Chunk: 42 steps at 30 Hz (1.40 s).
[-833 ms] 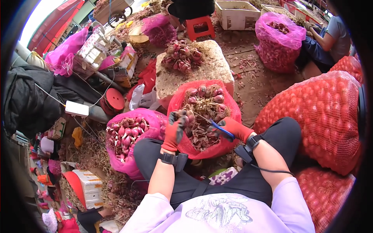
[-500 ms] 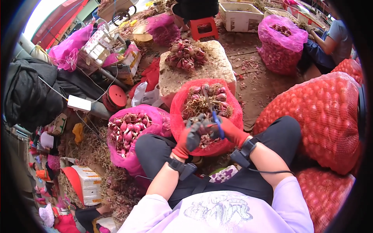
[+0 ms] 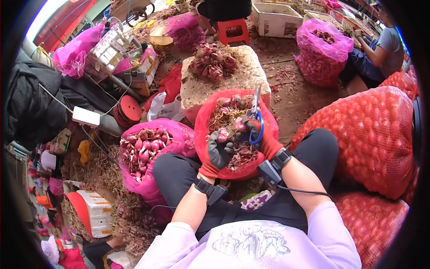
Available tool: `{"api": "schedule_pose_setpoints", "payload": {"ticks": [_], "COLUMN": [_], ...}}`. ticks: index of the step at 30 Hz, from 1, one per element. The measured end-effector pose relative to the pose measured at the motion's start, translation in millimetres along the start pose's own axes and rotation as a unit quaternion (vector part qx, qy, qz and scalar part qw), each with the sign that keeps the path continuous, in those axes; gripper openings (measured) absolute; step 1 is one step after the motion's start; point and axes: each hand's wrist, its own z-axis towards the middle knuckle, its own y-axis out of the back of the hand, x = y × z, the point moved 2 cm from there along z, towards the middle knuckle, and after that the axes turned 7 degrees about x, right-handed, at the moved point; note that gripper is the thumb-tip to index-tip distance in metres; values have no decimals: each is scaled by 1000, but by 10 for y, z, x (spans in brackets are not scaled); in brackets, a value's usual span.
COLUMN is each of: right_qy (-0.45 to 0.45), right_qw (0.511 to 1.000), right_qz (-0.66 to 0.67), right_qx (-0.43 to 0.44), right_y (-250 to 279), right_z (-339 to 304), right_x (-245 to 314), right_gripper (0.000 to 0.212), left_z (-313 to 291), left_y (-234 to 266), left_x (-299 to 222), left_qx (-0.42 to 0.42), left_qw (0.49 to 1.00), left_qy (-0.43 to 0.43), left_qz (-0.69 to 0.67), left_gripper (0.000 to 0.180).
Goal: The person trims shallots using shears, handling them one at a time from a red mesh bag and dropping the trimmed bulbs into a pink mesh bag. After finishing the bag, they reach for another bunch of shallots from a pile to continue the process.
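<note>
Shallots (image 3: 144, 152) fill the pink mesh bag (image 3: 177, 128) left of the red mesh bag (image 3: 205, 117). Over the red mesh bag, the left hand (image 3: 217, 154) curls round 1 shallot (image 3: 222, 134). Behind that bag, a foam block (image 3: 254, 71) bears a bunch (image 3: 214, 63). The right hand (image 3: 267, 140), apart from the left, clasps blue-handled scissors (image 3: 255, 106) plus, seemingly, a bulb (image 3: 240, 123); trimming looks in hand, and the next cut needs blades clear of dry stems (image 3: 219, 119). Right of the bag bulges a red sack (image 3: 358, 134).
</note>
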Motion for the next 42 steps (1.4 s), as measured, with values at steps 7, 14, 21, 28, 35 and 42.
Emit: {"api": "schedule_pose_setpoints", "payload": {"ticks": [7, 14, 21, 28, 35, 42], "right_qy": [79, 184, 96, -32, -17, -54], "right_qw": [978, 822, 842, 913, 865, 925], "right_qz": [-134, -517, -525, -394, -499, -371], "right_qx": [-138, -154, 80, 102, 44, 66], "right_y": [50, -184, -114, -4, 120, 157], "right_z": [220, -43, -171, -220, -113, -191], "right_x": [256, 494, -114, -121, 17, 9], "right_gripper": [10, 26, 45, 21, 22, 28], "left_z": [-59, -2, 66, -68, -70, 34], "left_y": [91, 417, 320, 87, -97, 303], "left_x": [-105, -206, 27, 28, -50, 58], "left_qx": [-19, -5, 36, -94, 6, 19], "left_qw": [995, 999, 972, 908, 777, 994], "left_qy": [-79, -11, -84, -7, -155, 26], "left_qz": [50, 41, 218, 409, 610, 104], "left_gripper": [35, 31, 36, 37, 32, 19]}}
